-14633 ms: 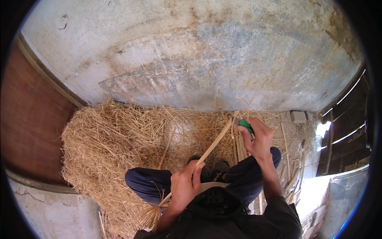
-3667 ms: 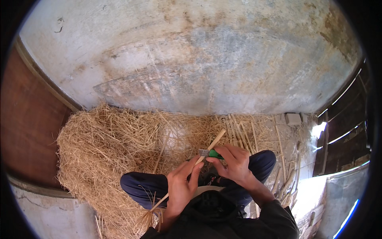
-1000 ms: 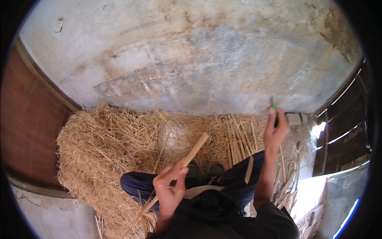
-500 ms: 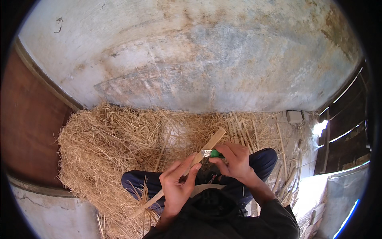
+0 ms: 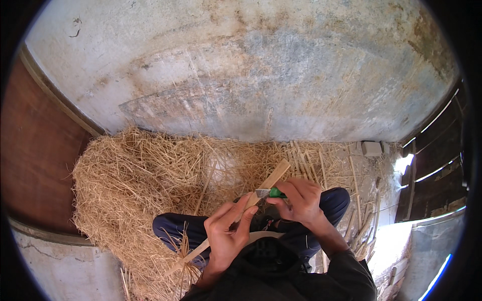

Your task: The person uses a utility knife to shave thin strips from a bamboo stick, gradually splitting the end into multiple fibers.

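Note:
A flat strip of pale wood or bamboo (image 5: pixel 275 174) slants across my lap, its far end up to the right and its near end down to the left. My left hand (image 5: pixel 227 227) is closed round its middle, thumb on one side and fingers on the other. In my right hand (image 5: pixel 302 200) is a knife with a green handle (image 5: pixel 277 193), gripped between thumb and fingers. The short metal blade (image 5: pixel 262 192) lies against the strip just beyond my left fingertips. Thin curled shavings (image 5: pixel 185 256) hang by the strip's lower end.
A heap of straw (image 5: pixel 135 175) spreads at the left and along the stained wall (image 5: pixel 251 85). Several sticks (image 5: pixel 354 180) lie on the right. A grey block (image 5: pixel 371 148) stands by the wall. My bent knees (image 5: pixel 334 200) flank the work; dark boards (image 5: pixel 434 173) close the right side.
Both hands, the strip and the knife have shifted slightly to the right. The blade still touches the strip, and both grips look the same.

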`<state>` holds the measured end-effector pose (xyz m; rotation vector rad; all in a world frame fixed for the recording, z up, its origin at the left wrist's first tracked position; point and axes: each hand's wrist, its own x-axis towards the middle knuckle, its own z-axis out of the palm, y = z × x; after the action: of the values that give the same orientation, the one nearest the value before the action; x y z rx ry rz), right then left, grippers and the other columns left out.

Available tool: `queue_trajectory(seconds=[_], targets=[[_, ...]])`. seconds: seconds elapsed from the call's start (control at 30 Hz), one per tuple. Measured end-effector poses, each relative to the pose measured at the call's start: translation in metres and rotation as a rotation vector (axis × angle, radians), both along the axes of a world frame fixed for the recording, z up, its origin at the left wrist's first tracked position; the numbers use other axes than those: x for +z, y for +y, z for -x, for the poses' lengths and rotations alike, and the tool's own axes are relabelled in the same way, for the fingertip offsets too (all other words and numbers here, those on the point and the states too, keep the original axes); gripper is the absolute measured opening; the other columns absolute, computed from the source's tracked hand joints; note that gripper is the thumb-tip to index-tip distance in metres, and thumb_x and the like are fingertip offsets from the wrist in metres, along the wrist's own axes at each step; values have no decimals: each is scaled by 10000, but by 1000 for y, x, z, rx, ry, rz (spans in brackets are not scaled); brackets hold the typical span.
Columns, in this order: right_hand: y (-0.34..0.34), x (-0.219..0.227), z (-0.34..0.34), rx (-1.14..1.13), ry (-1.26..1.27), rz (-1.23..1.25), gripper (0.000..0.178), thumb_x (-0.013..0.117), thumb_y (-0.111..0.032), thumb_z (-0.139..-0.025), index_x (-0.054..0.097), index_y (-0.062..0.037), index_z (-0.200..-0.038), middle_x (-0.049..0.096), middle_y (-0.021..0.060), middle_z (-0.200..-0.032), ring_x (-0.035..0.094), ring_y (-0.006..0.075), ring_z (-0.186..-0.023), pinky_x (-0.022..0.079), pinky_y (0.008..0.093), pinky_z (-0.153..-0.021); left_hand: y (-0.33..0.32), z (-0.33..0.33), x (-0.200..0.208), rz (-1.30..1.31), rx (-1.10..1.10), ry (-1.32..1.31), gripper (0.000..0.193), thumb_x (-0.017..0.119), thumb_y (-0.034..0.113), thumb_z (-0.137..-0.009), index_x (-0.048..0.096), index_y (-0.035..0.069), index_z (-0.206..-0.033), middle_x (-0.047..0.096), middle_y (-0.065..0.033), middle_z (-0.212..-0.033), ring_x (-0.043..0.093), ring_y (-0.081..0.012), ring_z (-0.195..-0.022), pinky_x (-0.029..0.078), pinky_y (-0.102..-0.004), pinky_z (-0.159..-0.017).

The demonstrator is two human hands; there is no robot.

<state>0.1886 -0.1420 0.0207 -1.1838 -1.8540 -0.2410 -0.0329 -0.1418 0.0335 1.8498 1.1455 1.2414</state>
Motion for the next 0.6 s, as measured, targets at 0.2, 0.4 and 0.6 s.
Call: queue_trajectory(seconds=[0.2, 0.4, 0.6], targets=[[-1, 1, -1, -18, 38, 9, 346, 923, -317, -849, 762, -40, -982, 691, 94, -781, 677, 286, -614, 511, 375, -548, 0, -1, 4, -9, -4, 1, 327, 864, 30, -952, 814, -17, -1271, 605, -44, -741, 479, -67, -596, 386, -268, -525], [16, -7, -63, -519, 260, -42, 211, 794, -243, -1016, 775, -37, -1060, 648, 73, -718, 598, 217, -572, 464, 372, -541, -9, 16, 10, 125, 22, -19, 297, 846, 7, -953, 804, -63, -1239, 714, -81, -813, 577, -87, -689, 427, -245, -616], [11, -1, -76, -380, 347, 71, 213, 719, -223, -1079, 746, -13, -1096, 629, 87, -731, 579, 190, -605, 451, 355, -582, 1, 21, 8, 227, 15, -29, 251, 790, 76, -1028, 814, -38, -1251, 664, -21, -758, 539, -54, -666, 384, -236, -590]])
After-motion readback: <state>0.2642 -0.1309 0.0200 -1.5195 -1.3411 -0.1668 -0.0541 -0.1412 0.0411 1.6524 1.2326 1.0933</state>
